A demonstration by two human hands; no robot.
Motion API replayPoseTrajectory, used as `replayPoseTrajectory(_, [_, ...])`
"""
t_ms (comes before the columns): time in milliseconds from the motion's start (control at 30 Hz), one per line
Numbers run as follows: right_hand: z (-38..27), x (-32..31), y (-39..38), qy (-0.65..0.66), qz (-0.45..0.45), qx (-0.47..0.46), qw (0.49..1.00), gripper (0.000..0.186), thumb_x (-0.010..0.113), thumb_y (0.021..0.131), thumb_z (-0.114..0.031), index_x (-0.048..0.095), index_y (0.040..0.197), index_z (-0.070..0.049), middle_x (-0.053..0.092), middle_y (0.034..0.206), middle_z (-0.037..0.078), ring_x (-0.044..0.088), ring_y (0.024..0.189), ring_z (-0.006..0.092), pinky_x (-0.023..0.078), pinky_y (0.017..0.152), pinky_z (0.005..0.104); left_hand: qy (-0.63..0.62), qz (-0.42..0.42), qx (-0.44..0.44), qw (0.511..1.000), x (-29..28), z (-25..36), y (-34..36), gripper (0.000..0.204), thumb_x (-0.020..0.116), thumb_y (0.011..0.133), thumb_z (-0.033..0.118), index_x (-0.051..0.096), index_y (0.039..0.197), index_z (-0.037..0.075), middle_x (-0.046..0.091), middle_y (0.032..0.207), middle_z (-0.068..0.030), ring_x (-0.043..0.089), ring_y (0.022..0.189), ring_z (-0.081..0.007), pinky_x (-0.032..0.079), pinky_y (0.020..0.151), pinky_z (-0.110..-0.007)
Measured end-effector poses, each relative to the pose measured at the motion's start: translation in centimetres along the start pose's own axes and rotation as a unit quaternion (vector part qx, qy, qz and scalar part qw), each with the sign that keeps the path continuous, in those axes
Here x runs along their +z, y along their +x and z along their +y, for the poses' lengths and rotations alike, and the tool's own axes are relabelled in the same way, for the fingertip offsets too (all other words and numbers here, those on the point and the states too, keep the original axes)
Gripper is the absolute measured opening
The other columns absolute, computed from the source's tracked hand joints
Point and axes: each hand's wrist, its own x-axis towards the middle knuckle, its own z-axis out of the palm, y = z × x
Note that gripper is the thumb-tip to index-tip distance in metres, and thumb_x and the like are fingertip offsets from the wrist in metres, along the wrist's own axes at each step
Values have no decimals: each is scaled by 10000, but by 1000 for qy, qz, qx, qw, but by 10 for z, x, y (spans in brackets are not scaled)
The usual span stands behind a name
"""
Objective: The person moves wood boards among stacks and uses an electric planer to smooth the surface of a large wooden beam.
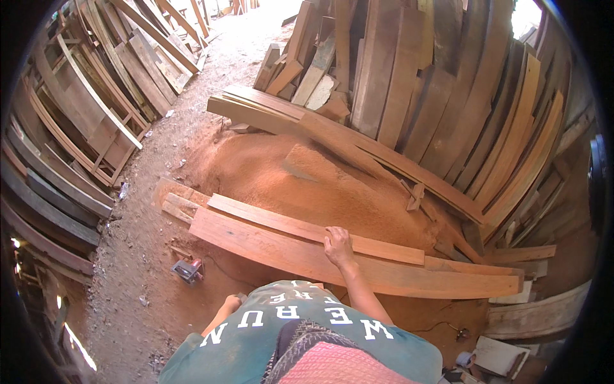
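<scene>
The narrow plank (275, 217), mid-frame, lies directly beneath the bent fingers of the nearer right hand (339, 247), its long axis sloping down rightward along the wide plank (275, 248); grip, and the lower-centre left hand's (234, 301) finger state, cannot be determined.

Right hand (338, 245) is on the narrow board (288, 224), which lies along the wide plank (288, 253); left hand (233, 301) low, partly hidden; sawdust (256, 169) heaped beyond, power tool (187, 271) on the ground (131, 275).
</scene>
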Motion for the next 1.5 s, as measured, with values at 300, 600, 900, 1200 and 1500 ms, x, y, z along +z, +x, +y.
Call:
replayPoseTrajectory(300, [-12, 6, -6, -18, -11, 1, 1000, 327, 704, 886, -140, 719, 1184, -5, 708, 1232, 210, 628, 1196, 391, 470, 1088, 480, 12, -70, -11, 997, -1, -20, 33, 453, 656, 921, 175, 680, 1313, -49, 736, 1259, -198, 712, 1125, -322, 573, 916, -451])
replayPoseTrajectory(600, [-23, 17, -21, -48, -39, 38, 997, 388, 706, 892, -174, 699, 1256, -40, 680, 1282, 196, 595, 1247, 384, 474, 1092, 504, 28, -117, -3, 993, -1, -20, 57, 461, 652, 922, 175, 672, 1326, -46, 727, 1278, -199, 702, 1145, -320, 568, 928, -451])
replayPoseTrajectory(900, [-38, 36, -56, -97, -98, 32, 990, 561, 753, 886, -241, 608, 1398, -64, 523, 1475, 211, 496, 1357, 420, 435, 1132, 556, 37, -143, -10, 989, -8, -30, 66, 470, 649, 923, 175, 665, 1339, -43, 718, 1298, -200, 693, 1165, -317, 563, 941, -451])
replayPoseTrajectory(1200, [-53, 40, -77, -145, -153, 105, 972, 771, 737, 925, -340, 431, 1575, -59, 345, 1633, 284, 301, 1528, 460, 296, 1203, 668, 39, -162, -8, 986, -7, -38, 68, 479, 645, 925, 175, 657, 1352, -40, 709, 1317, -201, 684, 1185, -314, 558, 954, -450])
replayPoseTrajectory(1500, [-54, 54, -83, -160, -248, 141, 945, 842, 696, 950, -432, 359, 1619, -47, 263, 1691, 285, 202, 1585, 467, 189, 1232, 723, 27, -171, -12, 985, -10, -46, 66, 488, 641, 926, 175, 650, 1365, -38, 701, 1336, -202, 674, 1205, -312, 553, 967, -450])
